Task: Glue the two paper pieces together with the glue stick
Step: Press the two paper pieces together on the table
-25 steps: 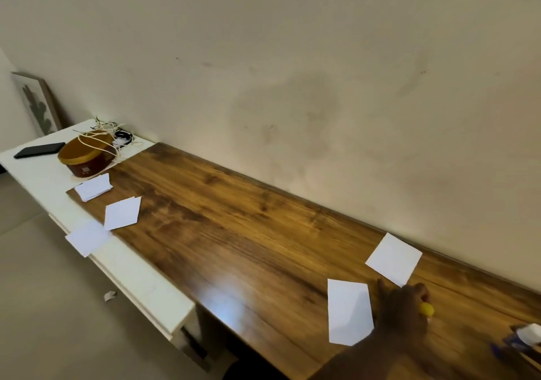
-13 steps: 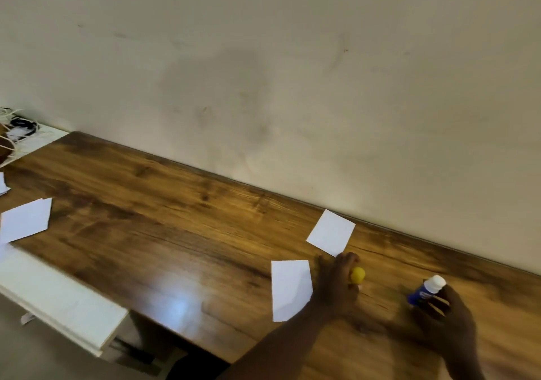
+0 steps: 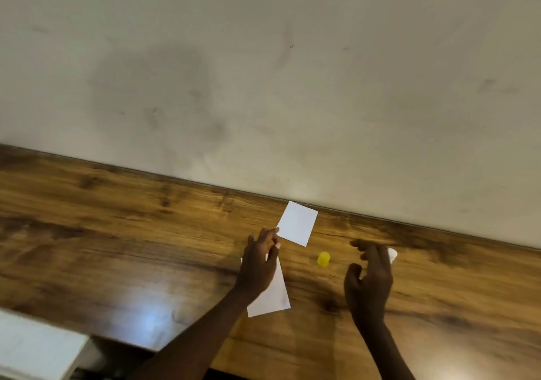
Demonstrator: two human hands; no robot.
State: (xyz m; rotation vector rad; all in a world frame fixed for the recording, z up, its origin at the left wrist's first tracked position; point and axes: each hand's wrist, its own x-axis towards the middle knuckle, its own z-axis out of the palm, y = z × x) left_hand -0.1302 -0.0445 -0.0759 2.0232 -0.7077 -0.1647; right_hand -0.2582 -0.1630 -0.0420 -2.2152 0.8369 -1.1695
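Two white paper pieces lie on the wooden table. The far paper sits close to the wall. The near paper is partly covered by my left hand, whose straight fingers reach toward the far paper's corner. A yellow cap stands alone on the table between my hands. My right hand is curled around the glue stick. Only the stick's white end shows past the fingers.
A plain wall rises directly behind the table's back edge. A white surface adjoins the table at the lower left. The table's front edge runs just below my forearms.
My left hand has let go of the yellow cap, which now stands on the table, and has moved left over the near paper. My right hand with the glue stick has come closer.
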